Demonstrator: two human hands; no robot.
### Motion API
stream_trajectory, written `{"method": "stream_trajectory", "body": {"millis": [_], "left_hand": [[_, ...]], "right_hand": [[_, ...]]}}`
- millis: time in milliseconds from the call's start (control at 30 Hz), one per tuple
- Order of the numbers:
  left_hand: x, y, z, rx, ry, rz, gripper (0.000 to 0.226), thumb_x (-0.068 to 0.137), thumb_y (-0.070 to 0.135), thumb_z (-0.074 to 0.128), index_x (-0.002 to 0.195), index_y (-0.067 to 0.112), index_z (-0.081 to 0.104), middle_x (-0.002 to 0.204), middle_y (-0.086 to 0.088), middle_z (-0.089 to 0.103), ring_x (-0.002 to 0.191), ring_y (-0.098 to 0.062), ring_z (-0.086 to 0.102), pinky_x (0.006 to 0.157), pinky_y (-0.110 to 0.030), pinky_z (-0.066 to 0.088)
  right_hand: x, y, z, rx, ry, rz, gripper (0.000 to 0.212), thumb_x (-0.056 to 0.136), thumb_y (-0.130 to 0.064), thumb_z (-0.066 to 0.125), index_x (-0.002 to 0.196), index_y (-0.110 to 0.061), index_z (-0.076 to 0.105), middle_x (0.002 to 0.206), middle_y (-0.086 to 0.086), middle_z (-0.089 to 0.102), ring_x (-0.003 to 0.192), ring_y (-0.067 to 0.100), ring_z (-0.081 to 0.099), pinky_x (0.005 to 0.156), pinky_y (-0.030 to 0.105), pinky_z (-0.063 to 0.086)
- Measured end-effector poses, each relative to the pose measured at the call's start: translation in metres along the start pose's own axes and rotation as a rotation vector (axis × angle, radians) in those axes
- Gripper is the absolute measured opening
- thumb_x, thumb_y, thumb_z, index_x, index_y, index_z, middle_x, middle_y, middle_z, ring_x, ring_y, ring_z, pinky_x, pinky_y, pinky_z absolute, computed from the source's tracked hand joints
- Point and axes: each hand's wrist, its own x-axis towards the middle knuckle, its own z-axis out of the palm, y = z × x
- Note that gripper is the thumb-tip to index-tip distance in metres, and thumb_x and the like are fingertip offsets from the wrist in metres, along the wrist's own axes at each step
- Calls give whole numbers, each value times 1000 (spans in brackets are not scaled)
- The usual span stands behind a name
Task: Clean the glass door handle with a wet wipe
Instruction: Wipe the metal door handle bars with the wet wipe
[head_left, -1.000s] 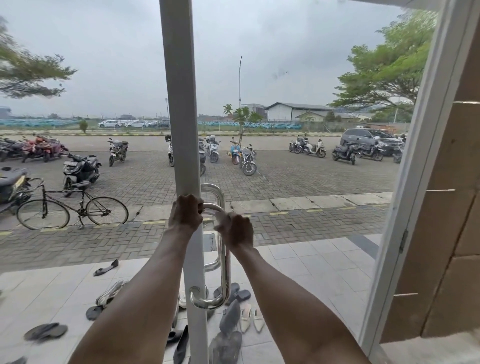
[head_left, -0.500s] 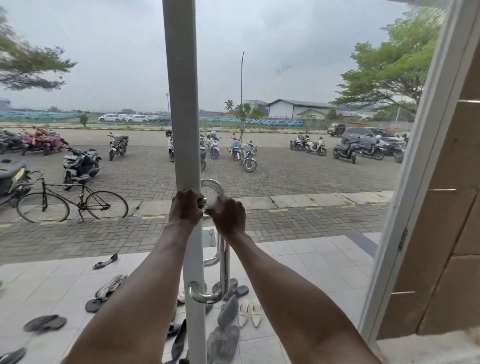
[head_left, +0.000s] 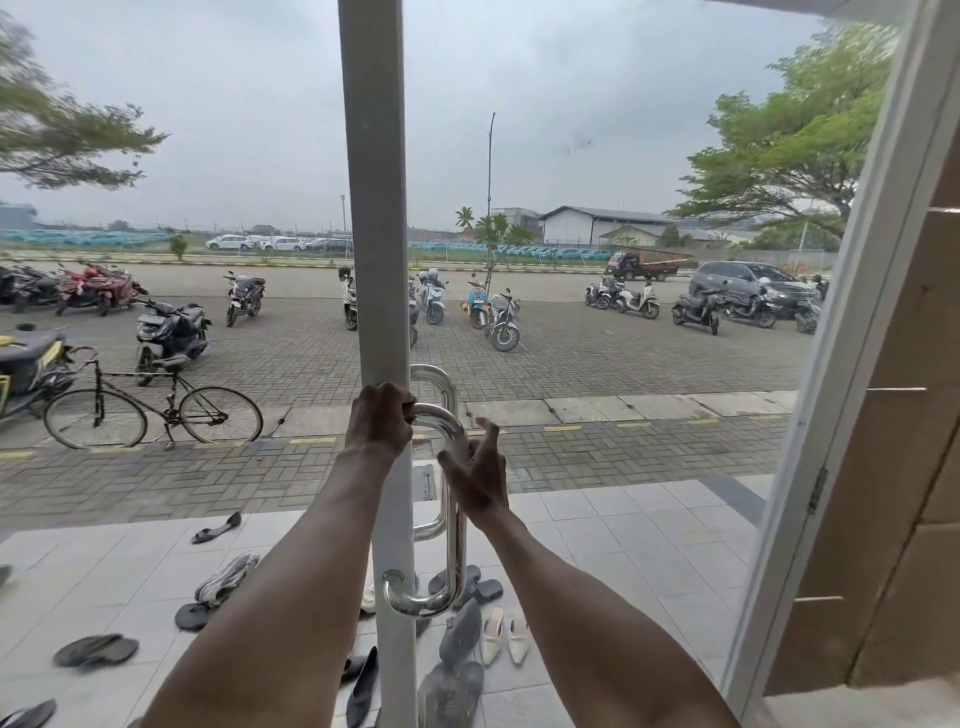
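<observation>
A chrome D-shaped door handle (head_left: 458, 545) is mounted on the white door stile (head_left: 371, 208) of a glass door. My left hand (head_left: 378, 418) is closed around the handle's top bend, right against the stile. My right hand (head_left: 478, 462) is on the right side of the handle's upper vertical bar, fingers spread, with thumb and palm touching the metal. No wet wipe shows in either hand. A matching handle (head_left: 436, 375) on the outer side of the glass shows just behind.
The white door frame with a hinge (head_left: 816, 491) slants down the right side, with a brown wall (head_left: 893, 467) beyond it. Through the glass, several shoes and sandals (head_left: 491, 636) lie on the tiles, with a bicycle (head_left: 156, 410) and parked motorbikes farther out.
My right hand let go of the handle's top bend, slid a little down and right, and its fingers opened. My left hand kept its grip at the top.
</observation>
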Motion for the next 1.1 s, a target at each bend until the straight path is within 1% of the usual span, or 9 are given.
{"method": "stream_trajectory", "body": {"millis": [67, 133, 200, 233, 400, 500, 600, 867, 1100], "left_hand": [[0, 0, 0, 1, 6, 4, 14, 84, 11, 68, 93, 15, 79, 94, -13, 76, 95, -34, 70, 82, -34, 54], [0, 0, 1, 1, 18, -1, 14, 84, 10, 69, 92, 14, 79, 94, -14, 76, 94, -36, 70, 82, -34, 55], [-1, 1, 2, 1, 25, -6, 14, 83, 9, 70, 92, 14, 79, 94, -15, 76, 94, -36, 70, 82, -34, 55], [-1, 1, 2, 2, 24, -7, 14, 83, 9, 70, 92, 14, 79, 94, -14, 76, 94, -36, 70, 82, -34, 55], [1, 0, 1, 13, 13, 0, 16, 83, 10, 70, 94, 15, 79, 96, -12, 76, 96, -34, 70, 83, -33, 54], [1, 1, 2, 20, 13, 6, 15, 83, 11, 70, 94, 16, 79, 95, -13, 76, 96, -35, 69, 82, -35, 54], [1, 2, 2, -1, 10, -14, 17, 81, 9, 73, 96, 16, 79, 98, -14, 76, 96, -35, 70, 84, -34, 55], [0, 2, 3, 7, 22, -21, 16, 78, 9, 74, 91, 15, 80, 91, -13, 76, 91, -35, 71, 80, -33, 55], [1, 4, 3, 20, 5, -18, 16, 80, 7, 70, 90, 14, 79, 90, -15, 75, 91, -37, 70, 79, -35, 55]], "right_hand": [[2, 0, -3, 81, 6, -26, 55, 82, -44, 57, 131, -24, 42, 76, -5, 67, 65, 9, 60, 64, 30, 44], [3, 1, -4, 46, 45, -73, 28, 91, -40, 54, 111, -21, 58, 70, -3, 68, 61, 9, 61, 59, 33, 48], [2, 7, -4, -17, 96, -109, 19, 91, -37, 60, 90, -19, 67, 69, -4, 70, 64, 12, 64, 61, 35, 52], [1, 9, -4, -33, 107, -103, 16, 88, -36, 67, 88, -19, 70, 72, -5, 72, 67, 12, 67, 64, 33, 54], [-2, 19, -3, -96, 64, 6, 31, 74, -36, 84, 95, -14, 76, 87, 1, 78, 80, 16, 72, 76, 34, 58], [0, 15, -1, -160, 44, 37, 31, 75, -39, 83, 89, -13, 75, 85, 5, 77, 79, 21, 70, 74, 37, 57], [6, 5, -3, -201, 42, 6, 31, 76, -39, 82, 90, -13, 74, 87, 6, 76, 77, 21, 67, 70, 33, 54], [11, -10, -2, -272, 24, -157, 31, 91, -32, 67, 107, -6, 62, 97, 18, 73, 88, 35, 68, 70, 34, 50], [10, -11, 15, -156, 65, -32, 19, 94, -20, 57, 104, -4, 52, 96, 22, 70, 93, 43, 66, 71, 39, 46]]}}
